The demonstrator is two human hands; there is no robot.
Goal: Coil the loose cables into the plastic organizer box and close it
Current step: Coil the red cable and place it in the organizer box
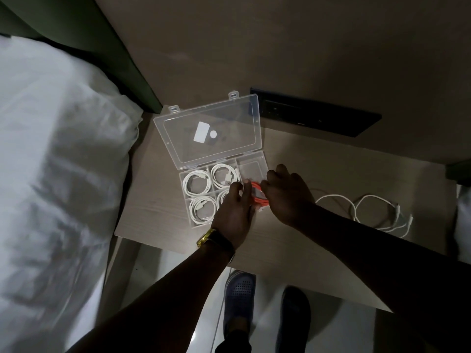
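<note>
Nearest: two dark shoes (239, 299) on pale floor below the table edge. A wristwatch (207, 238) with a gold case sits on the left wrist.

Left hand (233, 212) and right hand (285, 194) meet over the near right part of the organizer box (263, 164). Between them an orange cable (258, 197), wound into a tight bundle of several loops, bright against the dim scene. Left fingers curl onto one end of the bundle, right fingers close on the other; both pinch it. It sits at the box's near right corner; whether it rests inside a compartment, cannot tell.

Box is clear plastic, divided into compartments. Three hold coiled white cables (197, 183), a fourth partly hidden by the left hand. The far right compartment looks empty.

Right of the hands, loose white cables (369, 212) sprawl on the light wooden table (318, 161).

Beyond, the clear lid (229, 115) stands open, white stickers on it.
</note>
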